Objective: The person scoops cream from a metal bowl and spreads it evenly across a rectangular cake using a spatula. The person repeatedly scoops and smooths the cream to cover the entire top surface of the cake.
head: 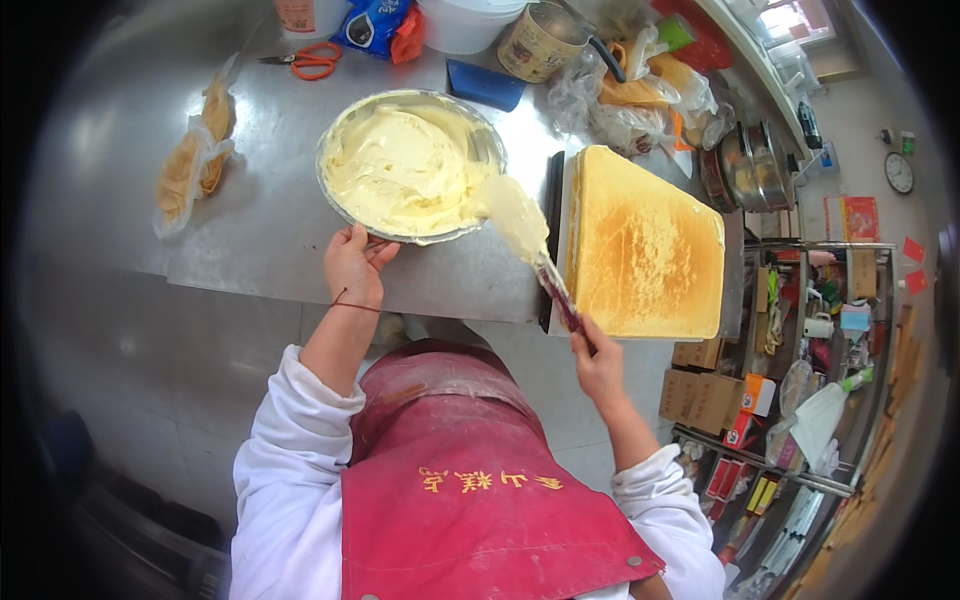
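Note:
A metal bowl [324,186] of pale yellow cream [409,161] stands on the steel table. My left hand [358,262] grips the bowl's near rim, thumb on top and fingers beneath. In my right hand [598,358] is the dark red handle of a spatula [556,289]. Thick cream coats the spatula's blade, whose tip is at the right edge of the bowl. To the right of the bowl lies a large rectangular sheet of sponge cake [649,247], browned on top, with a dark tray edge [553,225] along its left side.
Orange-handled scissors [315,61], a blue scraper [486,84], white tubs [469,26] and a patterned pot [540,45] are at the back of the steel table [247,255]. A plastic bag [193,169] lies left; more bags [637,90] are back right. A loaded shelf rack [799,474] stands right.

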`<state>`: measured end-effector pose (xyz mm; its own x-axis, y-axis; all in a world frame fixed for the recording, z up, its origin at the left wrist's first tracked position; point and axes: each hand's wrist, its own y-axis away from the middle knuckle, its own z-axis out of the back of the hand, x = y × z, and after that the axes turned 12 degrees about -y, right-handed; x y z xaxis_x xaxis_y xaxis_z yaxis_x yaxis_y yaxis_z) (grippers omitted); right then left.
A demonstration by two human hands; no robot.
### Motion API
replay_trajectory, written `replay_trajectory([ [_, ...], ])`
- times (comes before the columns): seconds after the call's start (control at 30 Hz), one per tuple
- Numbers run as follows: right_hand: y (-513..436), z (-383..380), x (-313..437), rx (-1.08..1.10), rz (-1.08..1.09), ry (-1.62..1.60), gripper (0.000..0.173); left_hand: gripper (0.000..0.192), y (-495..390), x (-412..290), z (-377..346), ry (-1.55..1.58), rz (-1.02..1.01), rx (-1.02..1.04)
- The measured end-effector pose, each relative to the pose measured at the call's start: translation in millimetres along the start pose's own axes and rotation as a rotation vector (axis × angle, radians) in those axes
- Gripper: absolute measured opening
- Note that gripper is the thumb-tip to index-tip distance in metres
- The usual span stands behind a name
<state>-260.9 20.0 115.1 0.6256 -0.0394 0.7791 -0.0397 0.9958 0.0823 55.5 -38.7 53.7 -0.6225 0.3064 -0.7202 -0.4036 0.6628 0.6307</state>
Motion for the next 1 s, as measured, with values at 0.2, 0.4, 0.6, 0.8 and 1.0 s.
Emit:
replay_trajectory([
  [0.2,25,-35,23,0.135,-0.011,-0.167,0.031,0.016,10,10,-11,0.034,-0.002,-0.001],
  [0.4,-15,-10,44,0.129,0.085,0.010,0.032,0.015,13,16,-4,0.067,0.025,-0.002],
  [0.6,-58,25,62,0.088,0.433,0.730,0.039,0.014,12,21,2,0.044,0.033,-0.019],
  [0.8,-30,70,88,0.202,0.487,0.847,0.045,0.015,5,17,7,0.028,0.036,-0.020],
  [1.0,6,97,106,0.126,0.016,0.440,0.030,0.014,9,13,0,0.080,0.068,-0.009],
])
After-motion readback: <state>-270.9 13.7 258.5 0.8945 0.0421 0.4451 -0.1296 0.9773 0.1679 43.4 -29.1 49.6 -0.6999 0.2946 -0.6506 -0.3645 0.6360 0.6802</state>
